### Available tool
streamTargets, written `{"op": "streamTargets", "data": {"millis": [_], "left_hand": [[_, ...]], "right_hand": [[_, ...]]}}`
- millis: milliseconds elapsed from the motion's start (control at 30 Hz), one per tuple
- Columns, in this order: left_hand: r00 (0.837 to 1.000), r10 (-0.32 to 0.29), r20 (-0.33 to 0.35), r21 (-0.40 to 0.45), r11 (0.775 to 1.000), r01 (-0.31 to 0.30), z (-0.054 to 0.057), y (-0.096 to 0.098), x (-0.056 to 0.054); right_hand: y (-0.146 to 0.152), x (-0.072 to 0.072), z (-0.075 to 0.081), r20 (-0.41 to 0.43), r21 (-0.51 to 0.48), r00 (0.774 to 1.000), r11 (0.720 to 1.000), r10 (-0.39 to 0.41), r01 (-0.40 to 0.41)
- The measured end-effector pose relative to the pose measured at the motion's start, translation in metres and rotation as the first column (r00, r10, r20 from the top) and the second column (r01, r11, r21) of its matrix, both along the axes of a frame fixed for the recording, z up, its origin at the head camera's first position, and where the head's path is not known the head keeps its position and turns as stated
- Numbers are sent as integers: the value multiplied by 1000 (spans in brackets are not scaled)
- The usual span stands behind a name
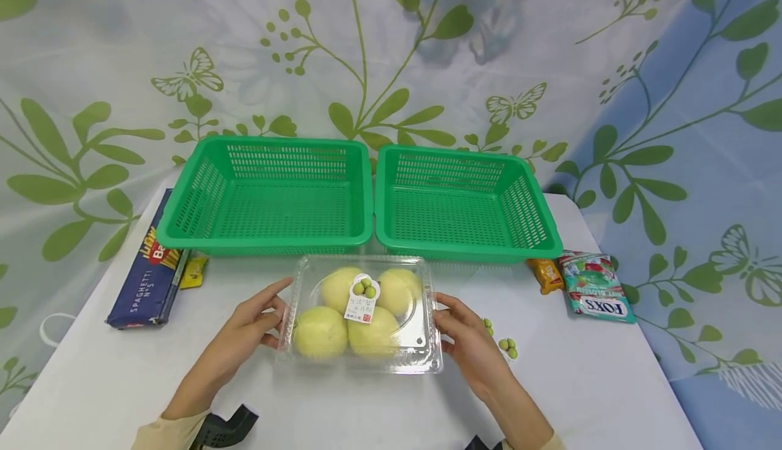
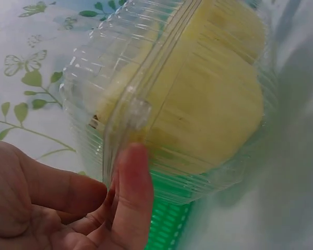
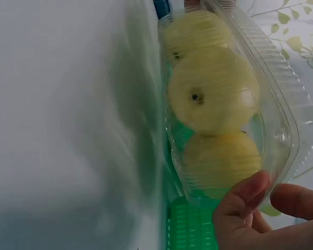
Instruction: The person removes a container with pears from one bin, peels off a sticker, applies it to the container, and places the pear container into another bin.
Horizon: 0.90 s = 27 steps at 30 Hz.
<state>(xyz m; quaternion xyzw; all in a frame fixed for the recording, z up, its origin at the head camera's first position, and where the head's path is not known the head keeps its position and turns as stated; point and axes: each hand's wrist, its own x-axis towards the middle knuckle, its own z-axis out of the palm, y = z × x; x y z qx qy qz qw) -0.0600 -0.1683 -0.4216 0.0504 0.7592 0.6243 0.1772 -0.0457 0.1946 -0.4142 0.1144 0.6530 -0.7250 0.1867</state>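
Note:
A clear plastic clamshell box [image 1: 287, 362] of round pale-yellow fruit [image 1: 320, 332], pear-like in look, is held up off the table between my two hands. On its lid is a white label [image 1: 358, 309] with a picture of green fruit. My left hand [image 1: 244, 331] pinches the box's left rim; in the left wrist view, a fingertip [image 2: 134, 161] presses against the plastic. At the opposite side, my right hand [image 1: 473, 345] grips the right rim, with thumb and fingers at a corner in the right wrist view. Some fingers are hidden behind the box.
Two green baskets, a left one [image 1: 265, 241] and a right one [image 1: 452, 250], stand side by side behind the box. Left lie a blue spaghetti box [image 1: 143, 287] and a yellow packet [image 1: 193, 272]. Right are an orange packet [image 1: 546, 275], a FOX'S bag [image 1: 595, 287] and fruit stickers [image 1: 508, 347].

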Motion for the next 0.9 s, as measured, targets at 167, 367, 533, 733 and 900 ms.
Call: {"op": "streamTargets", "data": {"millis": [167,367,533,733,900], "left_hand": [[996,-54,-71,74,996,59,14,-9,2],[985,-107,-138,143,982,127,22,-11,0],[981,-129,-144,152,977,150,22,-9,1],[978,-124,-166,174,973,153,24,-9,-1],[978,-119,-170,270,949,162,27,-8,-7]], "right_hand": [[9,7,14,-73,31,993,996,90,-88],[15,8,25,-161,6,980,993,117,-117],[17,7,28,-179,-9,980,995,91,-94],[18,5,30,-182,-8,981,997,71,-74],[19,2,37,-216,-38,973,995,79,-89]]}}
